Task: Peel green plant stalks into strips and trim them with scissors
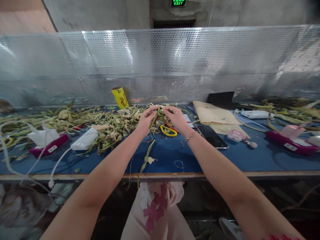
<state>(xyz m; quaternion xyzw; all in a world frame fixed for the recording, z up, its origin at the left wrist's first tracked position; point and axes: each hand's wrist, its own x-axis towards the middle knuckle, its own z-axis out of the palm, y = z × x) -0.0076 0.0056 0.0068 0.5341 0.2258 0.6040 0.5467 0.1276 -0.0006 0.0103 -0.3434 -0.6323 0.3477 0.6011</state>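
Your left hand (147,120) and right hand (175,119) pinch a bundle of green plant strips (160,114) between thumbs and fingertips, held up between them over the middle of the blue surface (166,160). The strips look flat, narrow and folded, mid-green with paler edges, one end slanting down toward your left fingers; finer detail is too small to tell. Just beneath, near your right hand, lies a yellow loop handle (170,134). To your left spreads a heap of withered, yellow-green plant scraps (117,121); a long pale strip (146,160) lies nearer you. A black phone (212,136) lies to the right, and a yellow box (120,98) stands tilted on the far side.
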